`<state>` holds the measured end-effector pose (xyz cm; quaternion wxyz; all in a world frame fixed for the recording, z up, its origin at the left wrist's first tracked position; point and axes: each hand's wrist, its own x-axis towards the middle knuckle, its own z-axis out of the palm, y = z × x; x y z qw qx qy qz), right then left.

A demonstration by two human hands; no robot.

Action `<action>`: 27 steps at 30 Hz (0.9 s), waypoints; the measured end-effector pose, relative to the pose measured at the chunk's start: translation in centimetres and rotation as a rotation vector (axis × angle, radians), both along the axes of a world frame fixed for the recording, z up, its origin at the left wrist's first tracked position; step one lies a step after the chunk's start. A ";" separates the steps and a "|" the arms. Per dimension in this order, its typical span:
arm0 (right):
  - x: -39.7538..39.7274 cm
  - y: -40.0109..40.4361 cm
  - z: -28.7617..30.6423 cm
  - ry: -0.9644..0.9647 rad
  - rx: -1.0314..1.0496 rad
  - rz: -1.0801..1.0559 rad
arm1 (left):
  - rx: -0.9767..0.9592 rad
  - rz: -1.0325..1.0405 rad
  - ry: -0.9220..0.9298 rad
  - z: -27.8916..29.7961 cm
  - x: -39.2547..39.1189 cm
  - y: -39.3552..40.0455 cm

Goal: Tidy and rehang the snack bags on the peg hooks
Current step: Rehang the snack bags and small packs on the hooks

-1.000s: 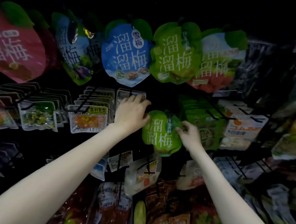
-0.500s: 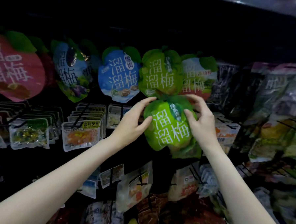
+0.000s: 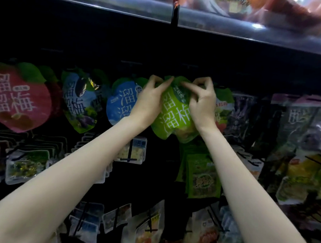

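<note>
While left hand and right hand pinch its top, green bag hangs upright; long axis vertical.

Green snack bag between the left hand and right hand: lime green, large white characters, darker green leaf shapes at top. Just left of the left hand, blue bag: sky blue, white characters, green leaf top. Further left, a bag in pale blue, green and purple. Far left, pink-red bag, white characters, green leaf. Below the right hand, flat green packets with a round emblem. Backing panel black.
</note>
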<state>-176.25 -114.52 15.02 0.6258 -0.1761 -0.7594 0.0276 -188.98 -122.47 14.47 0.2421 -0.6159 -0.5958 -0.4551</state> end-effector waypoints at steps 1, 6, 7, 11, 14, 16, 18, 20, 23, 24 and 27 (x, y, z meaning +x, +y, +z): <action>-0.2 0.3 0.3 0.003 -0.015 0.007 | -0.003 0.006 0.028 0.3 -0.2 0.5; 0.2 1.1 -0.5 0.083 0.084 -0.004 | 0.087 0.027 0.170 0.1 0.0 0.9; 0.5 1.1 -0.8 0.104 0.108 -0.008 | 0.110 0.024 0.213 -0.1 0.0 0.8; 0.7 1.8 -1.1 0.130 0.051 0.008 | 0.065 0.006 0.252 0.2 0.1 0.8; 0.8 2.5 -1.0 0.119 -0.046 0.021 | -0.006 0.015 0.335 0.7 0.1 1.1; 1.1 3.0 -1.1 0.078 -0.129 0.026 | -0.031 0.019 0.374 0.9 0.1 1.3; 1.2 3.0 -1.5 0.032 -0.196 0.032 | -0.086 0.021 0.346 0.5 0.0 1.5; 1.4 2.7 -2.0 0.030 -0.136 0.043 | -0.109 -0.002 0.283 -0.2 -0.4 1.4; 1.9 2.1 -2.4 0.086 -0.037 0.050 | 0.047 -0.050 0.247 -1.1 -0.6 0.9; 2.0 1.9 -2.4 0.115 -0.004 0.040 | 0.112 -0.043 0.261 -1.3 -0.6 0.8; 2.0 1.3 -2.0 0.162 0.053 0.013 | 0.248 0.057 0.375 -1.1 -0.1 0.6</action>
